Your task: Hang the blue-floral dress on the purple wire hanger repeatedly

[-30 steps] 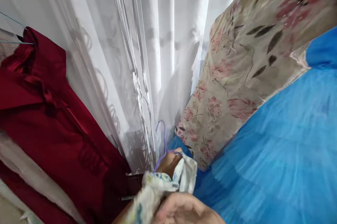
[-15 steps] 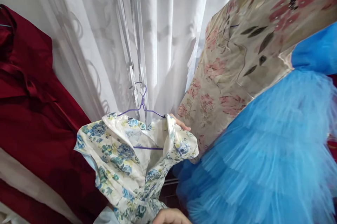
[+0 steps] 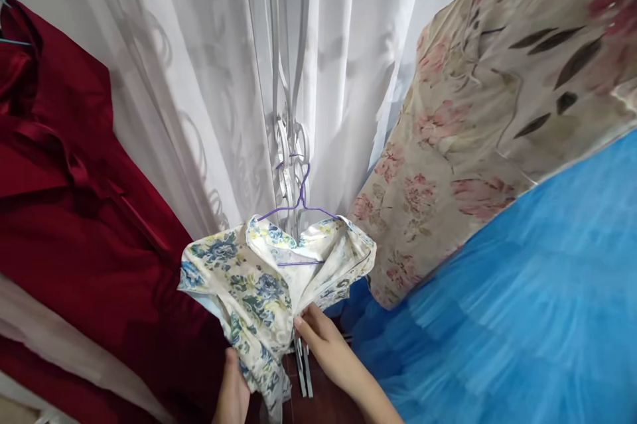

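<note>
A white dress with blue and green flowers [image 3: 259,294] hangs by its shoulders on a purple wire hanger [image 3: 301,202]. The hanger's hook is at the metal stand. My right hand [image 3: 321,338] pinches the edge of the dress's neckline, at the bottom of the V, thumb in front. Lower on the left, my left hand [image 3: 233,387] grips the side of the dress, its thumb up and its other fingers mostly hidden. The neckline gapes, showing the pale lining, and the right shoulder is folded over.
Behind the dress stand a metal rack post [image 3: 286,79] and a white curtain [image 3: 338,46]. A dark red garment [image 3: 74,212] hangs at left. On the right are a beige dress with pink flowers [image 3: 438,145] and a blue tulle skirt [image 3: 507,298]. Below is the dark floor [image 3: 323,404].
The hand at the dress's right shoulder has left it. Both hands are now lower, on the neckline and the side. The view has shifted, and the dress front is drawn to the left.
</note>
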